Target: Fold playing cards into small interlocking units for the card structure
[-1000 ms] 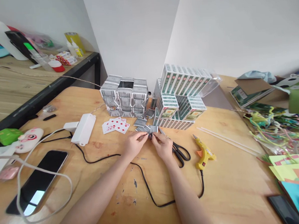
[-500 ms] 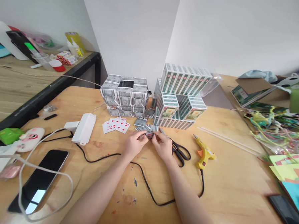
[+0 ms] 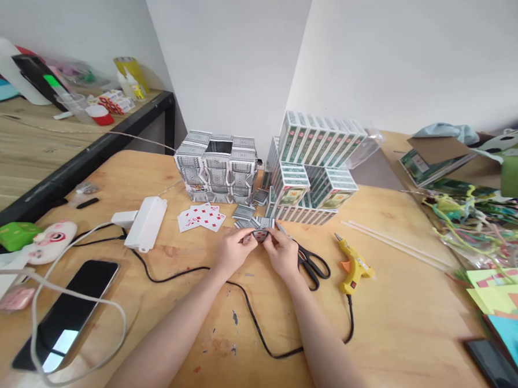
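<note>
Between the fingertips of both hands is a small playing card (image 3: 260, 235), its face with red marks partly showing. My left hand (image 3: 236, 250) pinches its left end, and my right hand (image 3: 281, 250) pinches its right end. Just beyond the fingers lie several cards with patterned backs (image 3: 244, 211). Face-up red cards (image 3: 210, 216) are spread to the left. Behind them stands a block built of folded cards (image 3: 221, 171) with a dark opening on top. Black-handled scissors (image 3: 313, 263) lie beside my right hand, their blades partly hidden.
Stacked card boxes (image 3: 321, 138) stand behind on the right. A yellow glue gun (image 3: 353, 265) lies right of the scissors, its black cable (image 3: 267, 347) passing under my forearms. White adapter (image 3: 146, 224) and phone (image 3: 68, 314) are left; two glue sticks (image 3: 396, 244) lie right.
The card between my fingers has tilted slightly, so more of its red-marked face shows. Both hands have stayed in nearly the same place.
</note>
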The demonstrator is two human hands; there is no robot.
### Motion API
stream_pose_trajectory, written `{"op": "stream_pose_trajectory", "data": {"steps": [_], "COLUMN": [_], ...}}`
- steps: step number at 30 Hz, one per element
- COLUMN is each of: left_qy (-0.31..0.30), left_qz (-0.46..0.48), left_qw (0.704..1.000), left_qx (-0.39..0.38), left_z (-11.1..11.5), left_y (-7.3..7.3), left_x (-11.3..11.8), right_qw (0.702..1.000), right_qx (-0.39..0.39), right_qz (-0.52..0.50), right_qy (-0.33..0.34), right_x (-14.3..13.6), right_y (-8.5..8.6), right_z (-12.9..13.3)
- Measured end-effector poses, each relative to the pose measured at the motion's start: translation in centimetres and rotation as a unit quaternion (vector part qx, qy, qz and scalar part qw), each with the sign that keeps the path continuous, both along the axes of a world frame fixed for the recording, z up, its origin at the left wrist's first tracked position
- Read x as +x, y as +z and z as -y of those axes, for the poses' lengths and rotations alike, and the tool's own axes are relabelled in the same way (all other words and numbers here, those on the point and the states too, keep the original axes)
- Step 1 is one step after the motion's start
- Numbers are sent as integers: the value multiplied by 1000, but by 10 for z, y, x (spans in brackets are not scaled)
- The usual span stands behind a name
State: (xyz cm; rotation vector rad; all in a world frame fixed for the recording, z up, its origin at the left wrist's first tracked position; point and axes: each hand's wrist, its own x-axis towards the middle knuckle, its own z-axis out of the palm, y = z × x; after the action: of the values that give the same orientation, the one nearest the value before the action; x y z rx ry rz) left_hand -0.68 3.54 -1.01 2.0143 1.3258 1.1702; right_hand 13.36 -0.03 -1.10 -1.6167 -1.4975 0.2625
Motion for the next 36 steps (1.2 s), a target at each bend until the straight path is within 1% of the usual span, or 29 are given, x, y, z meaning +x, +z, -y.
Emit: {"op": "stream_pose_trajectory", "data": {"steps": [3, 7, 9, 11, 13, 15, 17, 18, 20, 22, 25, 28, 31, 36], "left_qy": [5, 5, -8, -28, -50, -78, -103, -108, -103, -84, -61, -49, -57, -104], "left_qz": [-5, 2, 20, 63, 137, 215, 263, 273, 270, 254, 231, 228, 223, 146], "left_qw": [1000, 1000, 999, 995, 983, 960, 936, 930, 931, 944, 959, 962, 963, 975], "left_qx": [-5, -27, -48, -75, -111, -161, -210, -223, -222, -192, -153, -144, -143, -130], "left_z": [1, 0, 0, -1, -2, -3, -4, -4, -5, -6, -8, -11, -10, -5], "left_y": [-2, -2, -1, 1, 2, 3, 4, 4, 4, 5, 6, 6, 5, 9], "left_x": [0, -1, -1, -1, 1, 3, 4, 5, 4, 3, 0, -2, -3, -2], "right_qw": [1000, 996, 992, 985, 969, 946, 922, 913, 899, 895, 902, 906, 897, 874], "right_qx": [-14, -27, -26, -27, -42, -65, -88, -97, -112, -122, -129, -133, -123, -133], "right_qz": [-23, -85, -120, -170, -243, -318, -376, -395, -420, -424, -401, -386, -410, -445], "right_qy": [0, 16, 12, 2, -6, -3, 15, 27, 53, 72, 91, 111, 112, 141], "right_x": [0, 1, 1, 2, 2, 2, 0, 0, -2, -3, -3, -2, -2, -2], "right_y": [0, 2, 2, 1, 1, 2, 5, 6, 10, 11, 11, 10, 11, 14], "right_z": [0, 0, -1, -3, -5, -6, -7, -7, -6, -6, -6, -6, -5, -2]}}
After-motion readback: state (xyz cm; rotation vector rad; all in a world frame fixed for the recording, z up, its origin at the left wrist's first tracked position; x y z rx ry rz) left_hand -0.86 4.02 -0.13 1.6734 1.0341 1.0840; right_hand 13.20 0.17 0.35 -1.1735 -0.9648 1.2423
